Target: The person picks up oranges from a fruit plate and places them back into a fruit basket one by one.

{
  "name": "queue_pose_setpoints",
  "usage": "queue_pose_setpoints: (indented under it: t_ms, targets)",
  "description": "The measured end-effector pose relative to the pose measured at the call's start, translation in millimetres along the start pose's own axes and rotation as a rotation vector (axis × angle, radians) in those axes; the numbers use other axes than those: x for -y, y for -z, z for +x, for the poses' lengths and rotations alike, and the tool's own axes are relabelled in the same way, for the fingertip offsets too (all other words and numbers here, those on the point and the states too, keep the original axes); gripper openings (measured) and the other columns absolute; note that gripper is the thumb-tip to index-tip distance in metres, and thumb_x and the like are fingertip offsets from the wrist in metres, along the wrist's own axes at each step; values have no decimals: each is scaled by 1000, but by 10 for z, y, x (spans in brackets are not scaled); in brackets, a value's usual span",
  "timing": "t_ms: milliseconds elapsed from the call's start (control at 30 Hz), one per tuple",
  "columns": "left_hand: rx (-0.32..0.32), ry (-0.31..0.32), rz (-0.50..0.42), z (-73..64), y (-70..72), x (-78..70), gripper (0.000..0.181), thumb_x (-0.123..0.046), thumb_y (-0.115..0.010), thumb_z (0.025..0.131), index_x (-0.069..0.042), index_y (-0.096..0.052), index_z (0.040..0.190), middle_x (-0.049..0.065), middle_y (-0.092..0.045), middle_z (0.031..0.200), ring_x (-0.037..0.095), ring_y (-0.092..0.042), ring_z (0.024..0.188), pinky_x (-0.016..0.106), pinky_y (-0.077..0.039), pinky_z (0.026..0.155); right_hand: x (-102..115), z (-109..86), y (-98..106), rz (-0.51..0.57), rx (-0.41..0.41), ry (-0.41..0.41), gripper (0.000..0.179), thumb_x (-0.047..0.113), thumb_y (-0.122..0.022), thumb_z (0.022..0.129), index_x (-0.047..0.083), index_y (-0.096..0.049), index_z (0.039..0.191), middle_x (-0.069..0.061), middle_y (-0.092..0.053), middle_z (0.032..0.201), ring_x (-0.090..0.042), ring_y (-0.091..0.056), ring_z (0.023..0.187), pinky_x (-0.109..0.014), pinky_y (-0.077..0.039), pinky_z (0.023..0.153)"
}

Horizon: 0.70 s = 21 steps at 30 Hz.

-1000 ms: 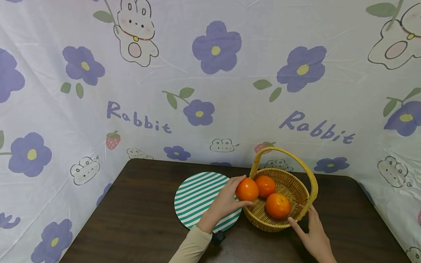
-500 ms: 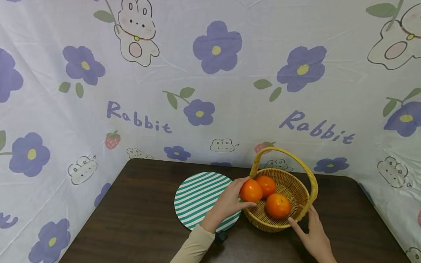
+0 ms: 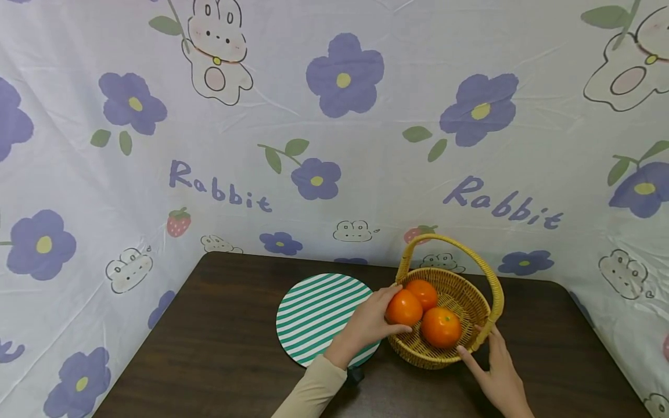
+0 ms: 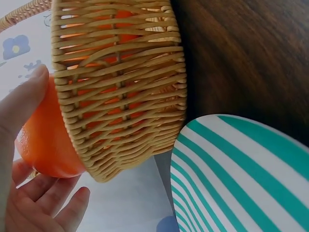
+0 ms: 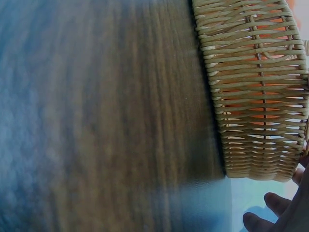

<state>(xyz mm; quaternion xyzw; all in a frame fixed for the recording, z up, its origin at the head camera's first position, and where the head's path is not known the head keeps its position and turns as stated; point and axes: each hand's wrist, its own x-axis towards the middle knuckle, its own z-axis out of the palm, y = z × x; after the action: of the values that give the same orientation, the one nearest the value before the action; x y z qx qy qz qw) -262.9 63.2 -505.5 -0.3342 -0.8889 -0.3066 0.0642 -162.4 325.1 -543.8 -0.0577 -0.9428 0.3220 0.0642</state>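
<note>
A wicker basket (image 3: 464, 290) with a tall arched handle stands on the dark table. Two oranges, one at the back left (image 3: 423, 292) and one in front (image 3: 442, 327), lie inside it. My left hand (image 3: 366, 320) holds a third orange (image 3: 403, 308) at the basket's left rim. In the left wrist view, thumb and fingers are curved round that orange (image 4: 46, 140), partly hidden behind the basket's woven wall (image 4: 120, 92). My right hand (image 3: 496, 374) grips the right rim near the handle's base. The right wrist view shows only some of its fingers (image 5: 275, 205) beyond the basket.
A round mat (image 3: 319, 313) with green and white stripes lies left of the basket, partly under my left forearm. Behind the brown table (image 3: 219, 337) hangs a white cloth (image 3: 387, 174) printed with flowers and rabbits. A small black object (image 3: 356, 375) shows beside my left wrist.
My left hand has moved right and slightly down with its orange, from the basket's left edge to over its inside. The right hand and basket have stayed nearly still.
</note>
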Motion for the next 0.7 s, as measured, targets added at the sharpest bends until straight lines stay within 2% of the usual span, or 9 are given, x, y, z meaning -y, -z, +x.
queue_pose_setpoints:
  t_ms: [233, 467, 700]
  targets:
    - [27, 2, 21, 22, -98, 30, 85, -57, -67, 75, -17, -36, 142, 2, -45, 140, 17, -51, 119, 32, -45, 95, 1, -4, 1, -1, 0, -9, 75, 55, -46, 91, 11, -21, 145, -19, -1, 154, -49, -19, 132, -73, -29, 86]
    - [60, 10, 34, 21, -108, 14, 82, -50, -71, 76, -15, -37, 142, 2, -48, 137, 17, -51, 119, 32, -45, 96, 9, -11, -2, -1, -9, -3, 74, 54, -47, 91, 10, -22, 145, -20, -1, 154, -49, -19, 132, -73, -29, 85]
    - [81, 33, 91, 40, -133, 1, 82, -53, -68, 77, -13, -38, 142, 2, -49, 137, 19, -50, 119, 33, -44, 97, 14, -15, 1, 0, -1, -9, 73, 54, -48, 91, 11, -22, 144, -20, -4, 153, -48, -19, 133, -73, -28, 87]
